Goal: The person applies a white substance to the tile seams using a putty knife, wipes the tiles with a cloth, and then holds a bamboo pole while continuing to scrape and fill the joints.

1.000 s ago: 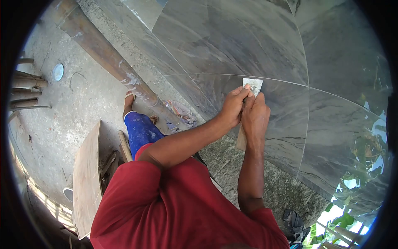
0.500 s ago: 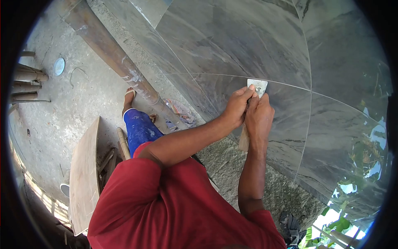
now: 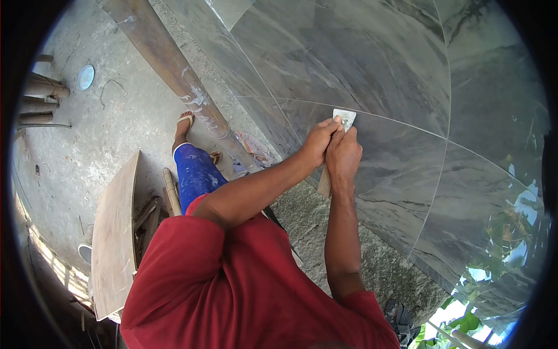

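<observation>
A putty knife (image 3: 346,115) with a pale, smeared blade rests by the thin light joint line between the grey marbled tiles (image 3: 401,157). My right hand (image 3: 344,154) is closed around the knife below the blade, and a wooden handle end (image 3: 324,183) sticks out beneath. Close against it, my left hand (image 3: 318,142) is also closed on the knife, its thumb pressing near the blade. Both hands overlap, so part of the tool is hidden.
A long brown pole (image 3: 174,64) runs beside the rough concrete ledge (image 3: 314,227). Curved plywood (image 3: 116,232) and bamboo pieces (image 3: 171,192) stand at left. A round bluish lid-like disc (image 3: 86,77) lies on the concrete floor. Green leaves (image 3: 465,320) show at lower right.
Both hands and the putty knife have moved left along the joint line, away from the tile corner. The grip looks the same. The whole view has shifted slightly.
</observation>
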### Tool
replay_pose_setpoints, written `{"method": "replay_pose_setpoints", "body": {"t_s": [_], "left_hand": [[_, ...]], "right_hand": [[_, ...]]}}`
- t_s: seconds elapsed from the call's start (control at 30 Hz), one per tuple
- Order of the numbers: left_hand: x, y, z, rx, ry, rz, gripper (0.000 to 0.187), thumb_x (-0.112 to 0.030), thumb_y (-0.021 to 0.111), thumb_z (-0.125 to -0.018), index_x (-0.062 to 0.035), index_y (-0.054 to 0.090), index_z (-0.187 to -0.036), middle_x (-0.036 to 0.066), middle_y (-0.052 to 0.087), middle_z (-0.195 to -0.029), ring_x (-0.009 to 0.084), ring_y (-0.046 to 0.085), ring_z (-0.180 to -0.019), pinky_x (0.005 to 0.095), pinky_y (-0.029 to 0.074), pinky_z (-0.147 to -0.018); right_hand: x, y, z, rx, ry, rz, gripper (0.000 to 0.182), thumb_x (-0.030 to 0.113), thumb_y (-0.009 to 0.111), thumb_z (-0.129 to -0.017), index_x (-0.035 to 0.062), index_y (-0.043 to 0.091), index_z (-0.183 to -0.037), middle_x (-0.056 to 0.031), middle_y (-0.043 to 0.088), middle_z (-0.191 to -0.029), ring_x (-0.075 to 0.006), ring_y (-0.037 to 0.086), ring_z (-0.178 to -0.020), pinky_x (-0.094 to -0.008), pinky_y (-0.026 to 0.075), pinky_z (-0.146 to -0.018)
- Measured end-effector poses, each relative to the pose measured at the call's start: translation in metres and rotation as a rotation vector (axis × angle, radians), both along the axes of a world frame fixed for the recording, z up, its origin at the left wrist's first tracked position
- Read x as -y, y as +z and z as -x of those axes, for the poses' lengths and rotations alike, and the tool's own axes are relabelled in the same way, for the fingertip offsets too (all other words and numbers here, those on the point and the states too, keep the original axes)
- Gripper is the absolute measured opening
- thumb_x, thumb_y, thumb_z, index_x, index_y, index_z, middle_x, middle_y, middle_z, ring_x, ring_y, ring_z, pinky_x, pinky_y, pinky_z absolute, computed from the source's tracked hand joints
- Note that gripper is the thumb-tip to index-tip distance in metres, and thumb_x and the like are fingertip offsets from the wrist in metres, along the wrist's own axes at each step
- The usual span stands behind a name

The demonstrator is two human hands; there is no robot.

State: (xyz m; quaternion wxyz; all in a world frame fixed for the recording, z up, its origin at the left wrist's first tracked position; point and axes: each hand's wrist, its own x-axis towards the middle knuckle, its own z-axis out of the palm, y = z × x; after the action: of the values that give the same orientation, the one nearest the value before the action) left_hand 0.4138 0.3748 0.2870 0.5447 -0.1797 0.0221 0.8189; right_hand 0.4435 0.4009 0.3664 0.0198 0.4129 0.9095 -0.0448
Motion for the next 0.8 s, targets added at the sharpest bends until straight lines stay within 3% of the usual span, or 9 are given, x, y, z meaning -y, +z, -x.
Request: {"method": "replay_pose_setpoints", "body": {"t_s": [0.1,0.2,0.8], "left_hand": [[0.0,0.002,-0.006,-0.008,-0.059,0.043,0.024,-0.028,0.052,-0.107,-0.0083,0.057,-0.095,-0.002,0.057,-0.082,0.0087,0.055,-0.073,0.027,0.049,-0.069],[-0.002,-0.01,-0.002,-0.054,0.022,-0.017,0.023,-0.028,0.053,-0.107,-0.008,0.057,-0.096,-0.001,0.057,-0.083,0.0089,0.055,-0.074,0.0271,0.049,-0.07],[0.004,-0.023,0.013,-0.098,-0.063,0.05,0.023,-0.031,0.055,-0.106,-0.0103,0.058,-0.099,-0.002,0.058,-0.082,0.0079,0.055,-0.072,0.0267,0.049,-0.066]], "right_hand": [[0.006,0.001,-0.01,-0.098,-0.074,0.048,0.03,0.026,0.049,-0.103,-0.0024,0.053,-0.092,-0.0291,0.067,-0.075,-0.0493,0.067,-0.072,-0.0569,0.05,-0.064],[0.002,-0.001,-0.001,-0.042,-0.03,0.048,0.031,0.026,0.048,-0.103,-0.0022,0.053,-0.093,-0.0295,0.067,-0.076,-0.0496,0.067,-0.074,-0.0571,0.05,-0.065],[0.005,-0.016,0.007,-0.063,-0.03,0.029,0.03,0.026,0.051,-0.103,-0.0016,0.053,-0.091,-0.0272,0.068,-0.077,-0.0476,0.067,-0.075,-0.0554,0.049,-0.066]]}}
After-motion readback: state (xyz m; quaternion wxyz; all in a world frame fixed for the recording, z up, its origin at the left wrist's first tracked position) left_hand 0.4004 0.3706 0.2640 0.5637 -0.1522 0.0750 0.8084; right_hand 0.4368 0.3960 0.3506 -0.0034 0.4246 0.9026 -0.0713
